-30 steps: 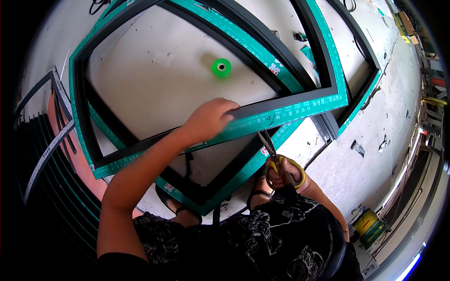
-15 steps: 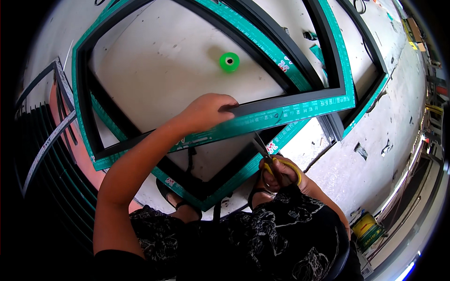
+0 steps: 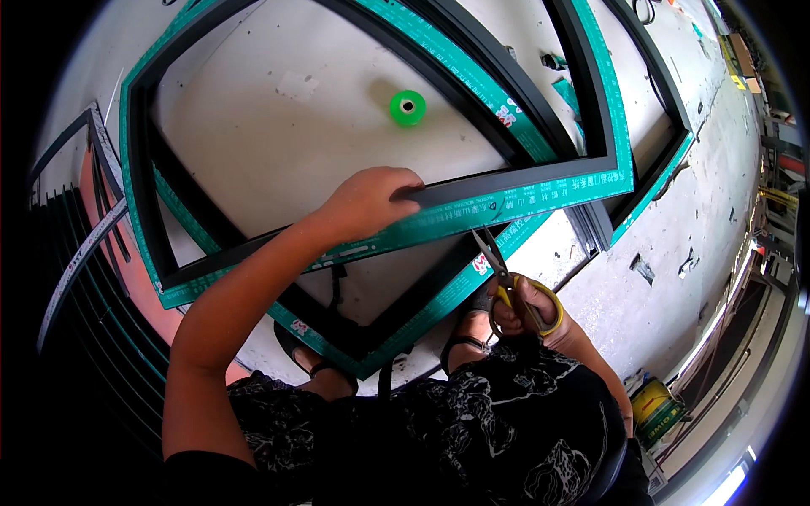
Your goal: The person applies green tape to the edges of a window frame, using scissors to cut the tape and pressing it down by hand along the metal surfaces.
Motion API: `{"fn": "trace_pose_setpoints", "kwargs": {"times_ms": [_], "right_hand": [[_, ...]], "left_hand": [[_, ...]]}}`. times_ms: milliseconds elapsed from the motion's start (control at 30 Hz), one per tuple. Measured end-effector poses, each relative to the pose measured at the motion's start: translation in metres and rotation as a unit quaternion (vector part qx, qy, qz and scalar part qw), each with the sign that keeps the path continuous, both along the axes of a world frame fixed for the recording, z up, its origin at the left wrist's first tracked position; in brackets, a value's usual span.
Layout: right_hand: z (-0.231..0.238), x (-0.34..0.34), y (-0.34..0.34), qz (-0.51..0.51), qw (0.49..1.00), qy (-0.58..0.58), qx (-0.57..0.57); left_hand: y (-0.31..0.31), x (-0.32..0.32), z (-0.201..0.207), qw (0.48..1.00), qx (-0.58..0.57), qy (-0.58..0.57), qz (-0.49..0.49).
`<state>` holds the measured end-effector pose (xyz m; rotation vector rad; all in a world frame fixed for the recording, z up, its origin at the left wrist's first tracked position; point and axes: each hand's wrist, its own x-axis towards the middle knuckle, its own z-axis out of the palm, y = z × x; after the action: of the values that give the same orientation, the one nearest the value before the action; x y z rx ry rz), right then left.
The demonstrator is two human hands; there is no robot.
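Observation:
My left hand (image 3: 375,201) is closed round the near bar of a dark window frame (image 3: 523,187), whose outer faces carry green protective film. The thumb and fingertips wrap over the bar's top edge. In my right hand (image 3: 531,308) is a pair of scissors (image 3: 498,261) with yellow handles, the fingers in the loops. Its blades are slightly parted and point up and left, with the tips close to the bar's lower edge; whether they touch it I cannot tell. Beneath lies another green-filmed frame (image 3: 439,308), one corner toward my feet.
A green roll (image 3: 408,108) stands on the pale floor inside the frame. More frames (image 3: 645,181) overlap at the right. Dark strips (image 3: 84,295) and a bent metal frame (image 3: 105,232) are at the left. A yellow and green bucket (image 3: 658,413) stands at lower right.
The scissors and my right hand have moved right and slightly up, and more of the blades shows. My left hand keeps its hold on the frame.

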<state>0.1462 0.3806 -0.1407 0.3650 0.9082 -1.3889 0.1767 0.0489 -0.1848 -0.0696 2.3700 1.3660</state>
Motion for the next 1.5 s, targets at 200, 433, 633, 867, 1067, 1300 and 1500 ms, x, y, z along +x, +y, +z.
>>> {"fn": "trace_pose_setpoints", "kwargs": {"times_ms": [200,433,633,867,1067,1300,1500], "right_hand": [[-0.003,-0.006,0.002,0.014,1.000,0.014,-0.010],[-0.007,-0.007,0.003,-0.013,1.000,-0.019,-0.021],[-0.028,0.004,0.010,-0.049,0.996,-0.042,-0.068],[-0.054,0.002,-0.019,-0.110,0.985,0.051,-0.121],[-0.006,-0.040,-0.044,-0.114,0.951,0.213,-0.194],[-0.003,-0.043,-0.039,-0.141,0.933,0.328,-0.038],[-0.001,-0.035,-0.055,-0.128,0.939,0.318,-0.030]], "left_hand": [[0.000,0.000,-0.001,1.000,0.009,0.008,0.005],[0.003,0.002,0.003,0.999,-0.034,0.028,0.000],[0.004,-0.002,0.008,0.999,-0.035,0.006,-0.002],[0.004,0.000,0.006,1.000,-0.025,-0.001,0.001],[0.038,0.007,0.026,0.981,-0.149,0.116,0.038],[0.091,0.003,0.026,0.970,-0.156,0.186,0.028],[0.099,0.000,0.020,0.949,-0.222,0.223,-0.006]]}}
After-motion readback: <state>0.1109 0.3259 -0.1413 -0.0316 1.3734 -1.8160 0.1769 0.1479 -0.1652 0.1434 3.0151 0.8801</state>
